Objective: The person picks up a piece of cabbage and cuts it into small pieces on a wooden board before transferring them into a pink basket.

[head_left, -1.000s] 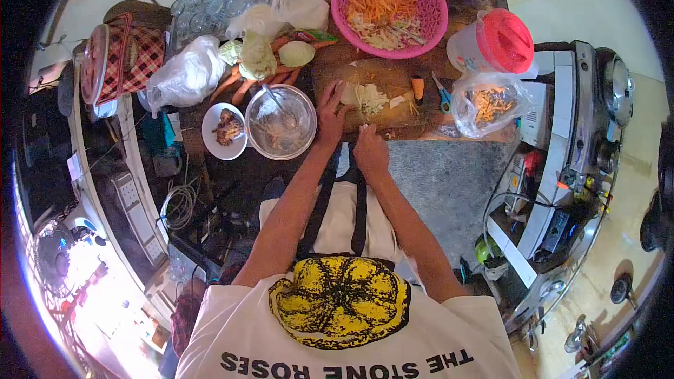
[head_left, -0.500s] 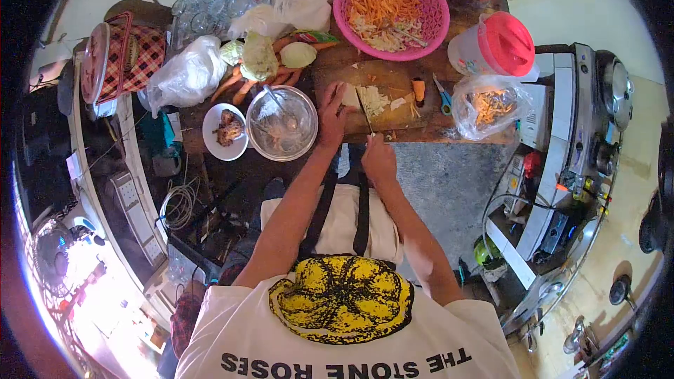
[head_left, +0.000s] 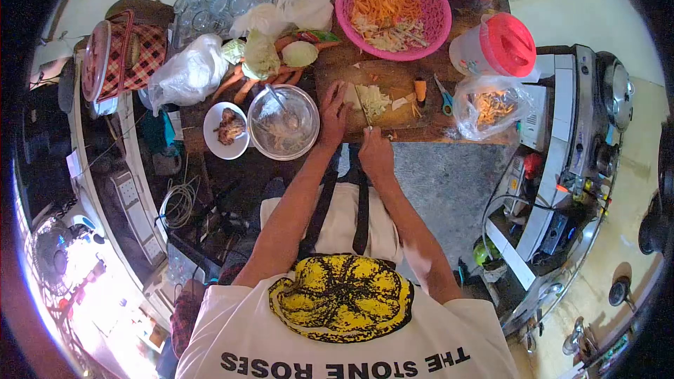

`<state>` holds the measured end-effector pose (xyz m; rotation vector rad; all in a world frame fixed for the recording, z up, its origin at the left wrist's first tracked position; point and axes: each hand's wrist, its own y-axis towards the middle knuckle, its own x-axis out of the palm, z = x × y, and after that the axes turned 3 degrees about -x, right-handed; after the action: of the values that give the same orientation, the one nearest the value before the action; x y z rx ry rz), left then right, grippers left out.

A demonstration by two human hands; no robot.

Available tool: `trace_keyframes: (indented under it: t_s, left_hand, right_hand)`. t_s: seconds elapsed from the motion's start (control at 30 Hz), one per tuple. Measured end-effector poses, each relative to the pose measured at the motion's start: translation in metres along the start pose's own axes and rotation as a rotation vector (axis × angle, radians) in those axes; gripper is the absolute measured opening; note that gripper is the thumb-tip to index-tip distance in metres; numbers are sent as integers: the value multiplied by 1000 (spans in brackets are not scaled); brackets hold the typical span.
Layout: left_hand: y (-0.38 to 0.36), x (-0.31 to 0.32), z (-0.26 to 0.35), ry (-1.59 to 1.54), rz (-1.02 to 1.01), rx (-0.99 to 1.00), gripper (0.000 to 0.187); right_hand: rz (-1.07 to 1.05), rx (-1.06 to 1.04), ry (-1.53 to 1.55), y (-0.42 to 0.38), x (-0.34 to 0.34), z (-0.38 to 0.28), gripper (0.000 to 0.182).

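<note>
Right hand (head_left: 376, 151) closed round the knife (head_left: 364, 110) handle at the counter's (head_left: 439, 128) near edge. Left hand (head_left: 334, 112) presses a pale vegetable piece (head_left: 352, 96), likely steadying it. Shreds (head_left: 376, 102) gather right of blade; pink basket (head_left: 439, 17) beyond, toward far edge.

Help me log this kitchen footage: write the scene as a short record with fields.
Left hand: at a pale vegetable piece on the cutting board
Right hand: gripping a knife
Also on board: chopped pale vegetable, carrot stub
Beyond board: pink basket of shredded carrot and paler shreds
Right of board: scissors, clear plastic bag of orange pieces
Left of board: clear bowl, white bowl
</note>
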<state>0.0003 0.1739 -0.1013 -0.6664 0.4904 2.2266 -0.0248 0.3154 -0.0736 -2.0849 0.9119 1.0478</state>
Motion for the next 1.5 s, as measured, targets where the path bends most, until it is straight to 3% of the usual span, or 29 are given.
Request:
trace_keyframes:
  t_s: [0.47,0.67,0.8,0.97,1.07,1.17,1.27,1.37,1.5]
  left_hand:
    - [-1,1,2,-64,5,-35,53]
    - [-3,7,-1,-6,65,-28,55]
    - [-3,4,4,-29,46,-45,54]
    - [-2,4,1,-75,39,-63,52]
    - [-3,7,-6,-101,40,-30,51]
    - [-2,5,-4,-77,45,-27,52]
    - [-1,1,2,-64,44,-26,53]
    - [-3,7,-8,-81,48,-30,53]
    - [-4,10,-8,-51,32,-59,54]
  right_hand:
    - [41,-43,-112,8,10,-10,27]
    - [-44,-33,-121,5,-7,-15,29]
    - [-97,89,-51,-5,-2,-1,32]
    - [49,-34,86,-2,19,13,30]
    - [16,89,73,12,1,-8,31]
    - [156,-112,33,15,-2,-5,31]
    - [35,35,41,15,9,12,25]
    - [145,-105,54,8,-1,9,26]
    - [76,-81,22,5,6,8,28]
